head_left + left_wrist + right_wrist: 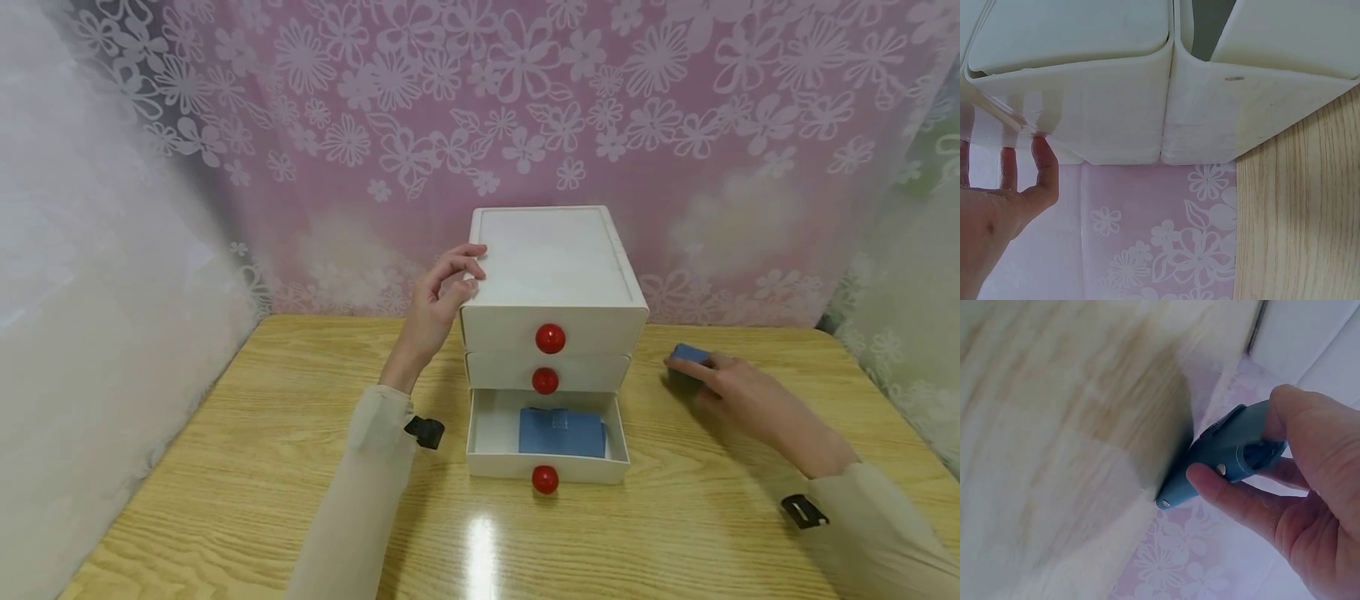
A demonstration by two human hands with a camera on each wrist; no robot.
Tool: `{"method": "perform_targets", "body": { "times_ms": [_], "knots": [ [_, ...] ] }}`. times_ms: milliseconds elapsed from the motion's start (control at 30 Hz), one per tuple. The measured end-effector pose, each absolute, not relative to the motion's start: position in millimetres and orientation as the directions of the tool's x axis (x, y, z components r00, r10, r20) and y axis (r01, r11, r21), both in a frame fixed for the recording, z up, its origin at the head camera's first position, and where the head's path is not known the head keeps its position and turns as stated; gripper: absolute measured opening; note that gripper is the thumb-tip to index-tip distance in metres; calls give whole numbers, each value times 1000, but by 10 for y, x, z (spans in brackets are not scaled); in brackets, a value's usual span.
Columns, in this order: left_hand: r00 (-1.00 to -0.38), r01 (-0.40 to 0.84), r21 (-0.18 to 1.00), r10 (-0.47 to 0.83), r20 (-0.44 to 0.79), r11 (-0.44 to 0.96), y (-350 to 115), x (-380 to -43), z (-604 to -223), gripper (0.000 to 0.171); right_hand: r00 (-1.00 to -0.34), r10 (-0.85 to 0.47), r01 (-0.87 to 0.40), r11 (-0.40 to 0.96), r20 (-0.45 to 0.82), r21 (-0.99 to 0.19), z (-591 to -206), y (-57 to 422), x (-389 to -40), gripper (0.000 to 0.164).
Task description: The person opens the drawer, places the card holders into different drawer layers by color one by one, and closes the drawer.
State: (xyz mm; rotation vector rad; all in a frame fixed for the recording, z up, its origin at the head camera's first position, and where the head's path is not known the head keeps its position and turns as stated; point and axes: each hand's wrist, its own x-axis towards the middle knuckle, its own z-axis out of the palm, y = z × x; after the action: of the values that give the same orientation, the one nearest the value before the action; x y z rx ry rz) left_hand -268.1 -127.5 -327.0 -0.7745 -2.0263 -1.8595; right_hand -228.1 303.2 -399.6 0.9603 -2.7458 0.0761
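On the table stands a white three-drawer cabinet (555, 258) with red round knobs. Its bottom drawer (491, 425) is pulled out, and a flat blue wallet-like case (562, 435) with a small strap lies inside. My left hand (438, 304) rests its fingertips on the cabinet's upper left edge; in the left wrist view the hand (1013, 194) has its fingers against the white casing. To the right of the cabinet, my right hand (746, 396) pinches a small blue pouch (1229, 447) with metal rivets between thumb and fingers, low over the tabletop.
A wood-grain table (285, 467) carries everything. Behind it hangs a pink curtain (450, 108) with white flowers, close to the cabinet's back. The top knob (551, 338) and middle knob (545, 381) sit on pushed-in drawers. Pale cloth flanks both sides.
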Motion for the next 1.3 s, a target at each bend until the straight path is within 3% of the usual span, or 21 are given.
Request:
{"method": "perform_targets", "body": {
  "times_ms": [333, 667, 900, 1167, 1267, 1300],
  "knots": [
    [-818, 555, 831, 193, 542, 19, -1274, -2662, -3266, 24, -724, -597, -624, 780, 344, 40, -4020, 3065, -2271, 42],
    [-816, 560, 828, 194, 545, 24, -1262, -2672, -3256, 24, -737, -575, -612, 791, 354, 11, -4058, 3049, -2255, 40],
    [-817, 557, 830, 193, 543, 20, -1265, -2676, -3253, 22, -768, -537, -586, 809, 350, -43, -4074, 3056, -2233, 43],
    [-821, 551, 835, 195, 537, 22, -1268, -2675, -3264, 22, -787, -495, -532, 847, 368, -1, -3986, 3040, -2172, 58],
    [-822, 549, 835, 195, 536, 19, -1273, -2675, -3268, 21, -753, -502, -542, 840, 425, 30, -3976, 3053, -2165, 56],
    [-821, 550, 835, 195, 536, 18, -1274, -2675, -3269, 21, -732, -510, -553, 832, 452, 42, -3980, 3065, -2162, 47]
  ]
}}
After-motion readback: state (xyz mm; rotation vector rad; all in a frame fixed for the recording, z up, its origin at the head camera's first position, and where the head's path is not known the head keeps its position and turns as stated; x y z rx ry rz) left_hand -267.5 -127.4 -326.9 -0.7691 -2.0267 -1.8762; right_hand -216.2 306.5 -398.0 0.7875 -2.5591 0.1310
